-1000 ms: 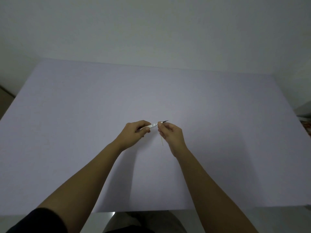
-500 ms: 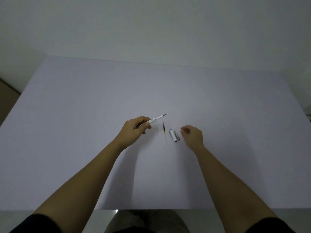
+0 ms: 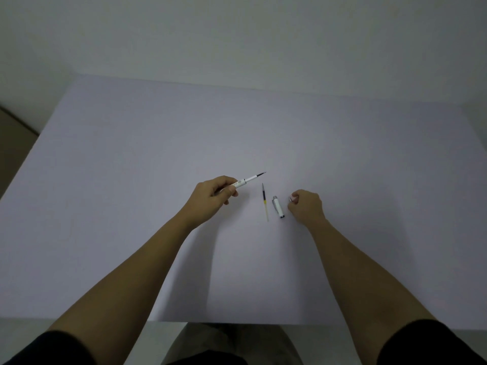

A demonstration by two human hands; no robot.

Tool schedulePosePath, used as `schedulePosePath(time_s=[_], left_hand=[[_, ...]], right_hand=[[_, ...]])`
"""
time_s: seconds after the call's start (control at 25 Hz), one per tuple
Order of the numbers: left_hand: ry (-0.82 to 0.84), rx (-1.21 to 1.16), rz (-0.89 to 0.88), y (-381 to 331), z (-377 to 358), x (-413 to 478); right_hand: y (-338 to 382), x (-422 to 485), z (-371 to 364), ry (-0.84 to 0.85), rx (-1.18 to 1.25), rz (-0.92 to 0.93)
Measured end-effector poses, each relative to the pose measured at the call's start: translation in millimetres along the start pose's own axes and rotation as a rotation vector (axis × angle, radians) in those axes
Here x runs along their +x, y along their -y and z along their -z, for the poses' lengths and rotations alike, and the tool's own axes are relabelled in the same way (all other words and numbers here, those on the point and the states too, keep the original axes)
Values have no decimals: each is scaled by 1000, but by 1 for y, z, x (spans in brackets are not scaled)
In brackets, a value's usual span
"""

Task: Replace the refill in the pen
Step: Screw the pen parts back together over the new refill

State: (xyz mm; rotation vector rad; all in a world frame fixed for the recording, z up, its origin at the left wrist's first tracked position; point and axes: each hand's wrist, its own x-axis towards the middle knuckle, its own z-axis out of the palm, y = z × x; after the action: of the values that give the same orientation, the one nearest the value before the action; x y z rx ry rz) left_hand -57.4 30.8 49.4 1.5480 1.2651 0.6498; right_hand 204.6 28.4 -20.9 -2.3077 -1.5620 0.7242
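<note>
My left hand (image 3: 214,197) grips the white pen barrel (image 3: 246,181) just above the table, its refill tip sticking out and pointing up and to the right. A loose refill (image 3: 264,201), dark at the far end and pale yellow at the near end, lies on the table between my hands. Beside it on the right lies a silver and white pen cap (image 3: 278,206). My right hand (image 3: 307,205) rests on the table right of the cap, fingers curled around a small pale piece (image 3: 291,199), likely the pen's tip section.
The white table (image 3: 131,180) reaches a pale wall at the back. Its front edge runs close to my body, its left edge drops to a brown floor.
My hands have come apart. The right hand left the pen and moved right, down to the table. The left hand still holds the barrel, now with the refill exposed.
</note>
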Motion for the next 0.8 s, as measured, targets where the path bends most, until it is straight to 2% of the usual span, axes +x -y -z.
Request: schedulePosePath(time_s=[0.08,0.16,0.28,0.36,0.52,0.8], left_hand=[[13,10,-7,-1,-2,2],[28,21,-15,-3,-3,5],[53,40,-36,-7,-5,8],[65,53,-47,-10,-6,10],[67,77,-68,-15,-10,14],[72,95,-63,-15,-14,16]], right_hand=[[5,-1,7,-42,153,-75],[15,-3,15,-31,546,-174],[31,-14,23,55,1206,-218],[37,-22,24,100,1429,-217],[41,-31,25,125,1582,-212],[44,-35,32,148,1649,-176]])
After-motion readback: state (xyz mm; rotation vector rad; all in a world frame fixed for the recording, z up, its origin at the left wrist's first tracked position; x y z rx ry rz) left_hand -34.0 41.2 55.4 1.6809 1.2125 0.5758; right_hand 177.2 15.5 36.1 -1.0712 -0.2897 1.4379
